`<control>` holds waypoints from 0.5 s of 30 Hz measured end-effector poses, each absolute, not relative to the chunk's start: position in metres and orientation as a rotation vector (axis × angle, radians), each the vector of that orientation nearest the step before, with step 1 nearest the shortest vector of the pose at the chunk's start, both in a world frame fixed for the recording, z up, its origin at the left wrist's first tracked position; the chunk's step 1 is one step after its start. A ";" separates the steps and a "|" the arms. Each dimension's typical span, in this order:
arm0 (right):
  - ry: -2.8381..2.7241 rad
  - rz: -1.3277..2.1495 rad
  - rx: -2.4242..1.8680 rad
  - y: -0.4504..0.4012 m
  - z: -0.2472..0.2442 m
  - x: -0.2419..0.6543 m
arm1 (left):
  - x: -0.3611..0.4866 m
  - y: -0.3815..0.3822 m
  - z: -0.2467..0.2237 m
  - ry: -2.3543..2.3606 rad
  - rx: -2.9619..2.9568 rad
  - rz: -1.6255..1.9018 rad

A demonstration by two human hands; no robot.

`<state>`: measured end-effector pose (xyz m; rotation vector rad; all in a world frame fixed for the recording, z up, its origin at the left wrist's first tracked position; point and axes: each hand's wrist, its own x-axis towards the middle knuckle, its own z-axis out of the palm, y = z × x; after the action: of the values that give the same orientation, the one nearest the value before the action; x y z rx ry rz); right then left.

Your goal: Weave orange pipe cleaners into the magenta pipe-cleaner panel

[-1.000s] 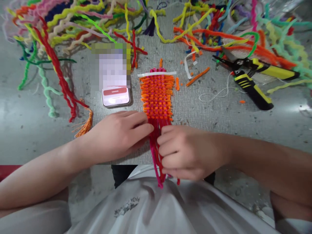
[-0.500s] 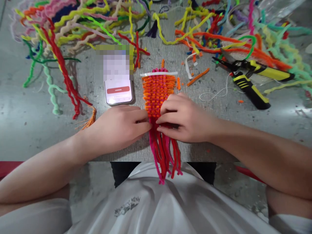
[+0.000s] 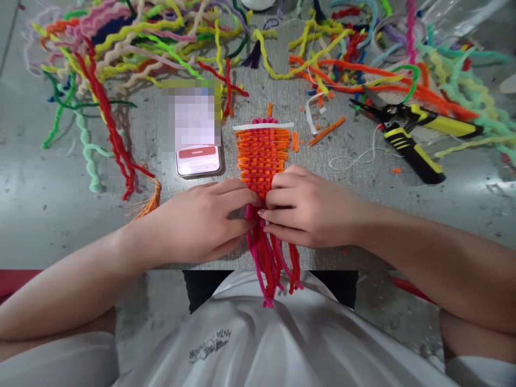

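A woven strip of orange, pink and red pipe cleaners (image 3: pixel 264 153) lies flat in front of me, with a white band (image 3: pixel 264 126) across its far end. Loose red and pink pipe cleaner ends (image 3: pixel 269 269) hang from its near end past the table edge. My left hand (image 3: pixel 209 217) grips the strip's lower left side, thumb and fingers pinched at the strands. From the right, my right hand (image 3: pixel 308 207) has its fingers closed on the lower right of the weave. The fingertips of both hands nearly meet, hiding part of the lower rows.
A phone (image 3: pixel 198 161) lies left of the weave. Yellow-black pliers (image 3: pixel 415 153) rest open at right. Piles of colored pipe cleaners (image 3: pixel 141 40) spread over the back. An orange tassel (image 3: pixel 151 201), orange offcuts (image 3: pixel 327 130) and white string (image 3: pixel 350 161) lie nearby.
Both hands have shifted slightly toward me along the weave. My left fingers have moved right, further over the strip, and its thumb is lower. The weave stays in place.
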<state>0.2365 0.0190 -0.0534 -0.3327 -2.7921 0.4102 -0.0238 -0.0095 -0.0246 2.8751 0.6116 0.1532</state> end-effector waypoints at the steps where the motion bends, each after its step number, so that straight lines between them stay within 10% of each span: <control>1: -2.799 0.444 -0.321 0.021 -0.052 0.238 | -0.024 -0.010 -0.025 0.588 2.859 0.176; 15: -2.548 0.423 -0.735 0.057 -0.081 0.244 | -0.020 -0.010 -0.035 0.983 2.915 0.532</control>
<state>0.2436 0.0571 -0.0814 -0.7354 -2.5483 0.4234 -0.0201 -0.0099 -0.0347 2.9151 0.9833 0.5323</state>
